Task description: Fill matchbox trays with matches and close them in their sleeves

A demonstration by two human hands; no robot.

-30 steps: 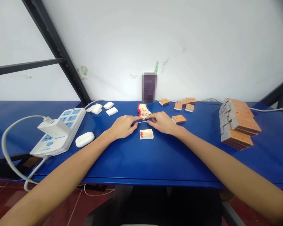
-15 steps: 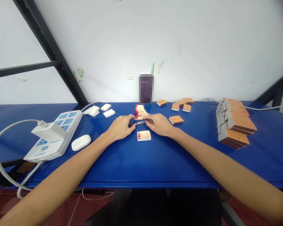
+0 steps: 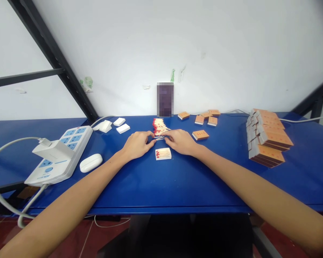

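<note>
My left hand (image 3: 139, 144) and my right hand (image 3: 181, 142) rest on the blue table, facing each other with fingers curled. A few loose matches (image 3: 159, 138) lie between their thumbs and index fingers, the left fingers at one end and the right fingers at the other. Just behind them is a pile of red-headed matches (image 3: 159, 126), which the right index fingertip seems to touch. Nearer me, a white matchbox tray (image 3: 167, 158) holds several matches, their heads to the left. Neither hand touches it. The other fingertips are hidden beneath the hands.
Orange matchboxes (image 3: 200, 135) lie right of my right hand and farther back. A tall stack of matchboxes (image 3: 269, 138) stands at right. White trays (image 3: 123, 128), a power strip (image 3: 70, 157) and a white case (image 3: 90, 163) sit at left. A blurred dark panel (image 3: 165, 99) is behind.
The view has shifted slightly. My hands stay in nearly the same place, and the loose matches between my fingers have turned a little and lie more side by side.
</note>
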